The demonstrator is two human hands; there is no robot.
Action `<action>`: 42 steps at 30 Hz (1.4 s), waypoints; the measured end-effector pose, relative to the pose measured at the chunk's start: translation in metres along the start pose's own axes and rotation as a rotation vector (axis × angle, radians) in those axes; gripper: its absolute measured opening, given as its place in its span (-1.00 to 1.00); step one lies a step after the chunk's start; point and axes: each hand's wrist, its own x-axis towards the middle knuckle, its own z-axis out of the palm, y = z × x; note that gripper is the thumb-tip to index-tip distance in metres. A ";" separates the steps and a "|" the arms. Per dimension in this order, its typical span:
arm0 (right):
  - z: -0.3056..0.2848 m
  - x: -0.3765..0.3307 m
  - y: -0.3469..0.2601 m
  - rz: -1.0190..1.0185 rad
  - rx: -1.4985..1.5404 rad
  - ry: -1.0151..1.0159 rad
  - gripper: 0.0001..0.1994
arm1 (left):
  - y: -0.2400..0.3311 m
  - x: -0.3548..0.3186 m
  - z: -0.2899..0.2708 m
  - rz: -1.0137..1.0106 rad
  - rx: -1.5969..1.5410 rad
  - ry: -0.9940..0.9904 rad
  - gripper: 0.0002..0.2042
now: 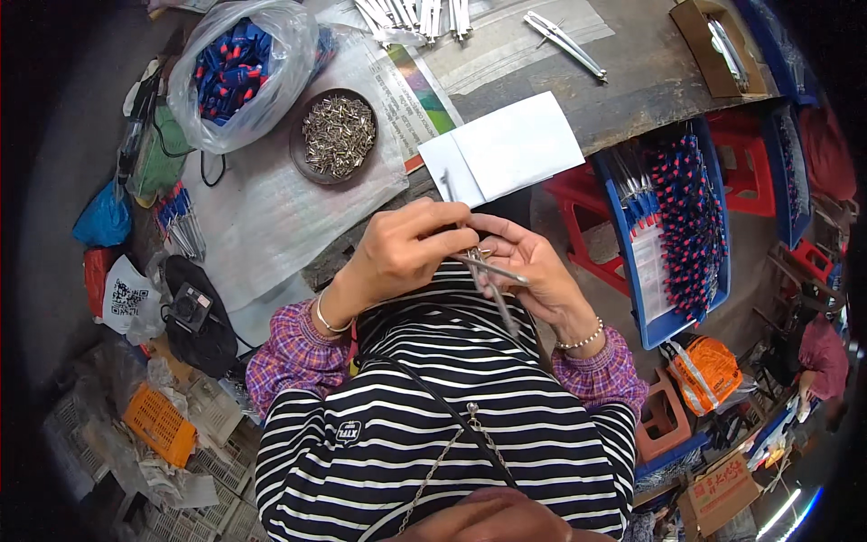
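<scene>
Above my lap, both hands meet in front of the table edge. My left hand [411,248] is closed, its thumb and fingers pinching at slim grey metal pieces [492,267]. My right hand [537,275] has its fingers curled round the same pieces from the other side. Two or more of these thin rods cross between the hands; motion blurs them, and the fingers hide where they meet. Just beyond my hands lies a folded white paper [519,149]. A round dark bowl [296,152] of small metal rivet-like pins stands on the table at the left.
A clear plastic bag [185,86] of blue and red plastic parts stands far left. White metal strips [565,45] lie at the back. On the right, a blue tray [646,330] holds red-and-blue-handled tools beside a red stool [578,194]. A cardboard box [713,77] sits at the table's right end.
</scene>
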 end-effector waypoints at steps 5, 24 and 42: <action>0.003 -0.001 0.011 -0.431 -0.457 0.238 -0.59 | 0.006 0.001 -0.002 0.038 0.054 -0.019 -0.69; 0.007 -0.013 0.011 -0.527 -0.628 0.202 -0.64 | 0.002 0.024 -0.017 0.332 0.268 -0.192 -0.72; 0.002 -0.011 0.015 -0.543 -0.689 0.206 -0.62 | -0.003 0.042 -0.014 0.515 0.415 -0.246 -0.71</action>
